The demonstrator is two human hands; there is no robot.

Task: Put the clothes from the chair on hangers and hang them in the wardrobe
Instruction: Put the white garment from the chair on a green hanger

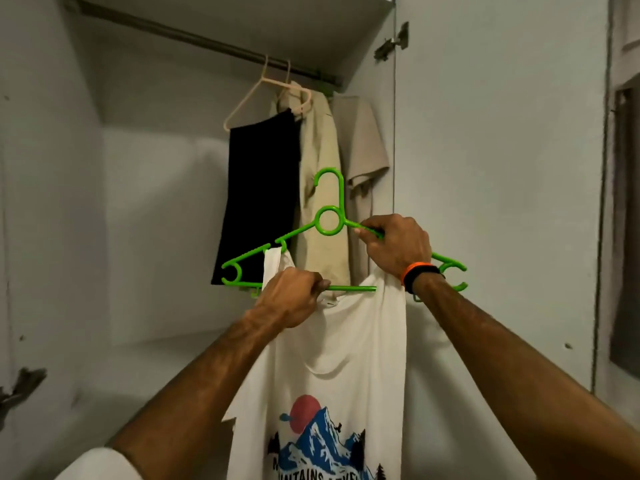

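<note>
Wardrobe rail carried hung garments. My left hand gripped the green hanger bar with collar; right hand clenched its arm, seemingly working the white T-shirt shoulder on.

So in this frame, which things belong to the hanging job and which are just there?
Job:
- green hanger, right hand on its arm
- white T-shirt, left hand at its collar
- rail

Just there:
- black garment, beige shirts, already hung
- door hinge
- wristband
</note>
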